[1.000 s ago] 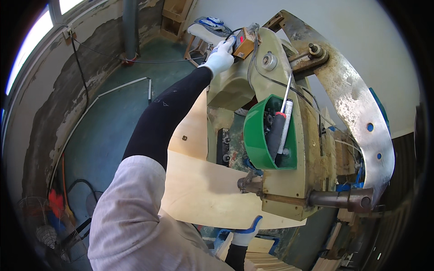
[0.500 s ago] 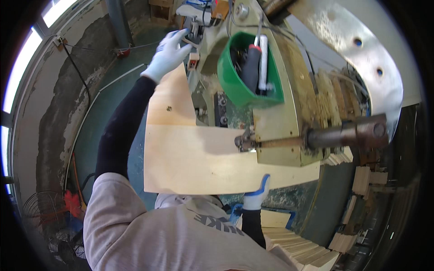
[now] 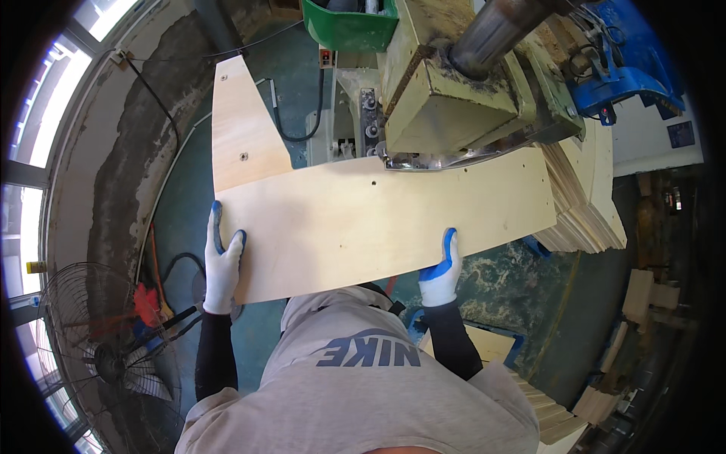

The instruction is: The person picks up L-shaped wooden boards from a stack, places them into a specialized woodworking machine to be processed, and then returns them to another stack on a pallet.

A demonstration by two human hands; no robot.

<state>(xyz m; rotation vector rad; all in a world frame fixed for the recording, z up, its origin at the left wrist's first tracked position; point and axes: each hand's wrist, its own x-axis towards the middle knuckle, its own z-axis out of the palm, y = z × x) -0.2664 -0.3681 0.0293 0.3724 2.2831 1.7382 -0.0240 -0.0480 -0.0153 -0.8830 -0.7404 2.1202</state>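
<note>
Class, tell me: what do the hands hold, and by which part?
A broad, pale wooden panel: the left hand grips its left edge, the right hand its near long edge.

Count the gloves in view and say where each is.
2. One glove is on the left hand at the left edge of the board, the other on the right hand at its near edge. Others may be hidden.
</note>
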